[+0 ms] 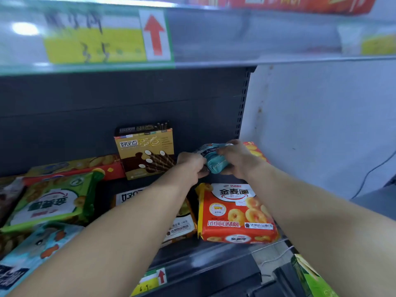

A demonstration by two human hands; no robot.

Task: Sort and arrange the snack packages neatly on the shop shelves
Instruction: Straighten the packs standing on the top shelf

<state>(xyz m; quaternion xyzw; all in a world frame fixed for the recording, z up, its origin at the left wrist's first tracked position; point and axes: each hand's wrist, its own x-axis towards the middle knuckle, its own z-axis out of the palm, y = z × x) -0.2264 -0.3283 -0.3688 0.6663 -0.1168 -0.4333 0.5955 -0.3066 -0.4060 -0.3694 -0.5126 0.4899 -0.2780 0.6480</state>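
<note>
Gripping a small teal packet (215, 162) from both ends, the left hand (189, 166) curls its fingers round the packet's left end while the right hand (237, 159) closes over its top and right end. The packet sits deep on the shelf (203, 260), just right of the upright gold box (145, 153) of wafer rolls that stands against the dark back panel. Whether the packet touches the shelf board cannot be told. Further right of the gold box, behind the right hand, the corner of an orange pack (256, 151) shows. In front and to the right of the gold box lies an orange ring-biscuit pack (235, 213), flat, between the two forearms. Straight in front of the gold box a brown-and-white pack (182, 226) lies partly hidden under the left forearm. Left of the gold box a flat red box (81, 172) touches its lower edge. Further left and forward lie a green pack (53, 200) and a light blue pack (38, 247).
</note>
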